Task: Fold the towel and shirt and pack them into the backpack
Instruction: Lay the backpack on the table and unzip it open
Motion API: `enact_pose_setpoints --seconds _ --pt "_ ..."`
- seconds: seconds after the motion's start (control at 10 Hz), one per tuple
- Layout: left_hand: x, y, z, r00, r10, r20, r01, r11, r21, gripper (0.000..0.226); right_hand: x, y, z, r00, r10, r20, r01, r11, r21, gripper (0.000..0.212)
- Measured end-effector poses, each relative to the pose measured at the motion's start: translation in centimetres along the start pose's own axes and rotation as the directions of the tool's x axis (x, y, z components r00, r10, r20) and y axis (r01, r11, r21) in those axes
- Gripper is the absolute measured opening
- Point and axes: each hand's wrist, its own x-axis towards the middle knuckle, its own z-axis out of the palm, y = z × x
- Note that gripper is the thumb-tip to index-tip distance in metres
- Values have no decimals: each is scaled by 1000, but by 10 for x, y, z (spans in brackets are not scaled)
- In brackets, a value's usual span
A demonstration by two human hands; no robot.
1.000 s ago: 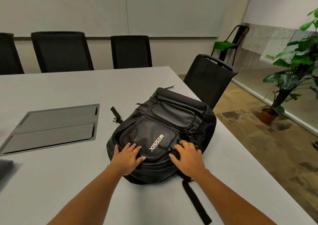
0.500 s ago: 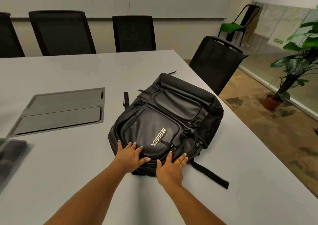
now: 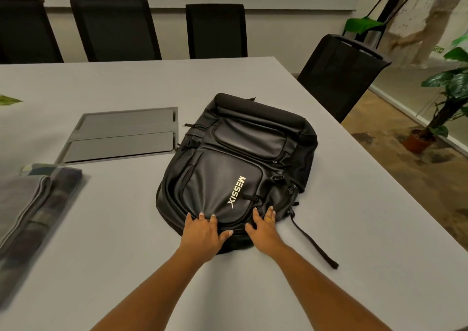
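Your grey table (image 3: 354, 229) carries the black backpack (image 3: 235, 158), which lies flat with its logo pocket facing up, towards the table's right side. Well to its left, at the frame edge, sits a blurred stack of folded fabric (image 3: 27, 204), grey beside a darker layer. Your left hand (image 3: 202, 234) and right hand (image 3: 264, 229) press flat on the backpack's near end, fingers spread and gripping nothing. A gold ring (image 3: 269, 219) shows on your right hand.

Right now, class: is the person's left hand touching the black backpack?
Touching. The head view shows the left hand lying on the near end of the black backpack, fingertips pressing creases into its fabric.
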Motion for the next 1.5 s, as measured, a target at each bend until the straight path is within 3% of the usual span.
enact_pose_setpoints --seconds 0.2,0.4,0.6,0.7,0.8,1.0,1.3,1.4,1.5 --pt "-43 11 16 999 -35 22 32 995 99 78 -9 2 -2 986 -130 104 131 991 -3 56" --pt "-79 20 25 1000 -8 3 7 998 62 77 -16 6 7 970 -213 114 218 975 -38 50" --pt "-96 15 24 995 -34 -98 30 999 -42 61 -31 -2 29 958 -210 -194 214 977 -4 48" --pt "-95 5 22 965 -105 -242 78 990 -118 53 -43 -12 38 939 -117 -323 144 988 63 52" --pt "-87 -8 30 935 -164 -314 86 965 -248 61 -49 -16 43 941 -65 -333 102 990 94 59" --pt "-65 -35 56 974 -218 -59 177 900 -398 87 -49 -7 43 959 -113 -259 137 988 74 59" --pt "-47 -47 66 983 -185 -11 163 894 -418 74 -31 7 34 980 -190 -59 194 979 67 57" --pt "-40 -49 65 983 -182 -1 165 892 -422 74 -24 8 29 979 -200 -36 202 976 78 57" --pt "-35 -52 63 982 -189 -11 166 890 -426 73 -21 9 24 970 -222 -99 237 955 180 48"
